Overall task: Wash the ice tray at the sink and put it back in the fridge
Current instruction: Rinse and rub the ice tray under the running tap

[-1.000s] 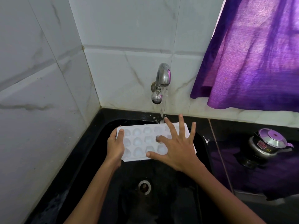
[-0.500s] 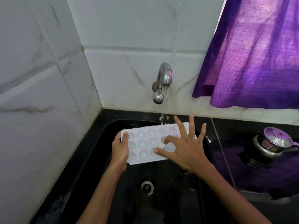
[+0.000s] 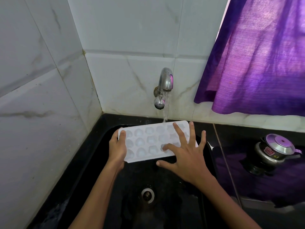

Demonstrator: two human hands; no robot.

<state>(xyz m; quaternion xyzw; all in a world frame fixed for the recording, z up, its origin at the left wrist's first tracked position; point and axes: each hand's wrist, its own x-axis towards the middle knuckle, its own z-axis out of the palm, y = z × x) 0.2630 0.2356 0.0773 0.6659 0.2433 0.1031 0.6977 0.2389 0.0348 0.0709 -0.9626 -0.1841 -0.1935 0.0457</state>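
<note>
Beside sink [image 3: 92,162]: pressure cooker [image 3: 270,153] right, purple curtain [image 3: 257,55] above.

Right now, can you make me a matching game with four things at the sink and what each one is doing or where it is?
Things:
1. tray
2. tap
3. curtain
4. cooker

States or places:
A. hangs purple at the upper right
B. sits on the black counter, right of the sink
C. runs water from the wall
D. held over the sink, white, cups facing up

Pairs: 1-D, 2-C, 3-A, 4-B.

The left hand grips the tray's left end; the right hand spreads its fingers over the right part.
</note>
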